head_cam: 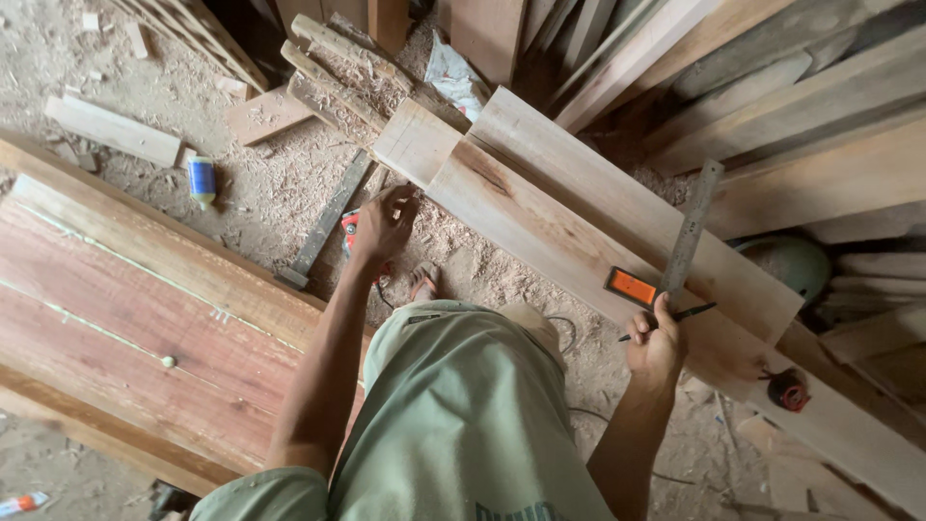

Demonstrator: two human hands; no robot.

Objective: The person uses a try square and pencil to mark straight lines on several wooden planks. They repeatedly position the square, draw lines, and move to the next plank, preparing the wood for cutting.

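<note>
My right hand [656, 342] holds a try square with an orange stock [632, 287] and a metal blade [693, 227], together with a dark pencil [675, 316], over a long pale plank [569, 217] lying on the sawdust floor. My left hand [384, 224] reaches down to the near end of that plank, right over a red power tool [349, 230] on the floor. Its fingers are curled, and whether they grip the tool is hidden. My sandalled foot [424, 282] stands just beside the tool.
A wide reddish board [145, 318] lies at the left. A dark metal bar [328, 220] and a blue and yellow bottle [202, 180] rest on the sawdust. More planks [772, 106] are stacked at the right, with a green round object [793, 262] and a small red reel [791, 391].
</note>
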